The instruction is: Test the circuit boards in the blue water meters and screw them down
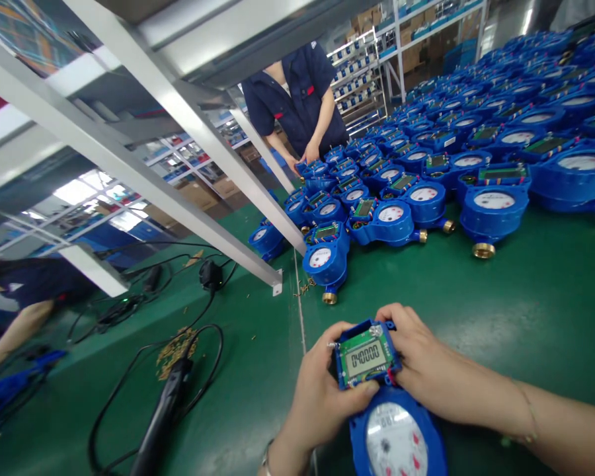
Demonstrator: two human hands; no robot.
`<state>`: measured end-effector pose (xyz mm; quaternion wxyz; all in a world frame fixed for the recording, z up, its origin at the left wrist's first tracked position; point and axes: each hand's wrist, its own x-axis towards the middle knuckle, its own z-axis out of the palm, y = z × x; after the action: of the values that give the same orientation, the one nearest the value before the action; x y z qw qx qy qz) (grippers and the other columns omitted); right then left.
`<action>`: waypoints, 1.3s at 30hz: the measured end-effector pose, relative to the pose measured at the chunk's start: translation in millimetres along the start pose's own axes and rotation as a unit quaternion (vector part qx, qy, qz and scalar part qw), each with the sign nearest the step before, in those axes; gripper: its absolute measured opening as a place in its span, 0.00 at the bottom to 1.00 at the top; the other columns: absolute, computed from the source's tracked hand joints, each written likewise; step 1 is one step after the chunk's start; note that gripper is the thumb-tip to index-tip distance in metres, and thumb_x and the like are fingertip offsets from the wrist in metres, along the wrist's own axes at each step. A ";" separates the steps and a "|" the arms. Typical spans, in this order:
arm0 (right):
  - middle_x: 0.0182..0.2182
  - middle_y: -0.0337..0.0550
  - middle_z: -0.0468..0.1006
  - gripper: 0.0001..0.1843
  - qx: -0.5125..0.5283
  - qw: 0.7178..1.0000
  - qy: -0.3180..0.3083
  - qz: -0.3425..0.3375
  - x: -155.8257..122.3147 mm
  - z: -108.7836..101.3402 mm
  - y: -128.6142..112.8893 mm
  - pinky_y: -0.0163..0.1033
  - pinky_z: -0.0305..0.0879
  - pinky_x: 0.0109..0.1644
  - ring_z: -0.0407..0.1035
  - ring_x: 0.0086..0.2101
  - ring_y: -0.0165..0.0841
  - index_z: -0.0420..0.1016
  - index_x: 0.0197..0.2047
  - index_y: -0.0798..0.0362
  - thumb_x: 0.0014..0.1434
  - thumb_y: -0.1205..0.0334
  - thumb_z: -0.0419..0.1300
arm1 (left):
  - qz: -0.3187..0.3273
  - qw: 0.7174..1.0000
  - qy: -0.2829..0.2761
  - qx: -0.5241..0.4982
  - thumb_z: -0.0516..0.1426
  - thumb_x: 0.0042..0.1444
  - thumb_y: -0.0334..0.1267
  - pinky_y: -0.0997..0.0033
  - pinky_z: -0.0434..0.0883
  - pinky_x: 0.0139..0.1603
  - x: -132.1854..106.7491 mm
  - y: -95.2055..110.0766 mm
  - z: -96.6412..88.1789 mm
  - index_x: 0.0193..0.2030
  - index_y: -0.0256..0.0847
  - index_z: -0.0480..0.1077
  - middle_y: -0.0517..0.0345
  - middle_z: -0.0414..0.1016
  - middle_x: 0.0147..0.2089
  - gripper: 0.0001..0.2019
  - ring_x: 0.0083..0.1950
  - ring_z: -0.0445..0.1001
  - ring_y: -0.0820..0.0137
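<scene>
A blue water meter [399, 436] with a white round dial is held near the table's front edge. Its open square housing shows a green circuit board with a lit LCD screen [365, 357] reading what looks like 040000. My left hand [322, 390] grips the housing from the left, thumb lying across its lower edge. My right hand [421, 363] is closed around the housing's right side, its fingertips partly hidden behind it. Beyond my hands, a similar blue meter [326, 258] with a brass end sits on the green tabletop.
Rows of blue meters [426, 192] cover the table's far right. Metal shelf posts [203, 139] slant across the left. A black corded power screwdriver [166, 403] lies beside loose brass screws [176, 350]. A co-worker [297, 99] handles meters at the back; another person's arm [17, 334] is at left.
</scene>
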<state>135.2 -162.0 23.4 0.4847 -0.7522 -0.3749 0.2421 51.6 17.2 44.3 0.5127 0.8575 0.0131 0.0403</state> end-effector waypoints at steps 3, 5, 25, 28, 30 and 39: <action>0.50 0.45 0.62 0.11 0.023 0.999 -0.035 -0.015 -0.7 -9.9 0.7 0.48 0.56 0.62 0.56 0.52 0.36 0.71 0.42 0.53 0.58 0.71 0.51 | 0.004 1.000 0.005 -0.018 0.66 0.47 0.46 0.70 0.72 0.48 -0.2 -0.7 1.0 0.53 0.44 0.66 0.58 0.75 0.46 0.27 0.46 0.75 0.65; 0.52 0.45 0.61 0.10 0.049 0.997 -0.050 -0.018 -5.1 -17.0 3.4 0.47 0.57 0.62 0.57 0.54 0.36 0.70 0.44 0.53 0.59 0.67 0.53 | 0.002 1.000 0.001 -0.030 0.66 0.47 0.47 0.69 0.72 0.47 -0.9 -0.9 0.7 0.53 0.43 0.66 0.57 0.75 0.46 0.27 0.45 0.75 0.64; 0.44 0.41 0.74 0.12 -0.085 0.931 0.339 -0.108 -44.7 31.3 -1.0 0.39 0.68 0.48 0.68 0.45 0.32 0.74 0.50 0.46 0.62 0.58 0.60 | -0.018 0.999 0.029 0.001 0.64 0.47 0.48 0.53 0.69 0.56 -7.7 -5.9 6.6 0.54 0.38 0.64 0.47 0.74 0.51 0.30 0.51 0.74 0.56; 0.44 0.42 0.75 0.13 -0.079 0.933 0.339 -0.089 -46.6 33.5 1.2 0.41 0.69 0.48 0.69 0.45 0.34 0.75 0.49 0.47 0.62 0.56 0.60 | -0.017 0.999 0.029 0.003 0.64 0.47 0.47 0.53 0.70 0.56 -7.6 -5.7 6.6 0.55 0.38 0.64 0.47 0.74 0.51 0.30 0.52 0.74 0.56; 0.44 0.42 0.75 0.12 -0.069 0.935 0.340 -0.076 -45.2 34.2 3.0 0.41 0.70 0.48 0.69 0.45 0.34 0.76 0.48 0.47 0.61 0.55 0.60 | -0.016 0.999 0.029 -0.004 0.65 0.47 0.47 0.54 0.70 0.56 -7.5 -5.6 6.5 0.55 0.38 0.64 0.47 0.75 0.52 0.30 0.52 0.74 0.55; 0.39 0.40 0.78 0.10 -0.038 0.928 0.365 -0.067 -42.0 36.7 7.1 0.38 0.72 0.43 0.72 0.41 0.33 0.79 0.43 0.46 0.58 0.55 0.64 | -0.015 0.999 0.026 -0.025 0.65 0.47 0.44 0.54 0.71 0.55 -8.0 -3.6 7.7 0.53 0.39 0.65 0.48 0.75 0.51 0.28 0.51 0.74 0.56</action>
<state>85.6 -177.2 1.8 0.5740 -0.7797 -0.2306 -0.0971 44.3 11.6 37.0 0.5337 0.8430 0.0387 0.0552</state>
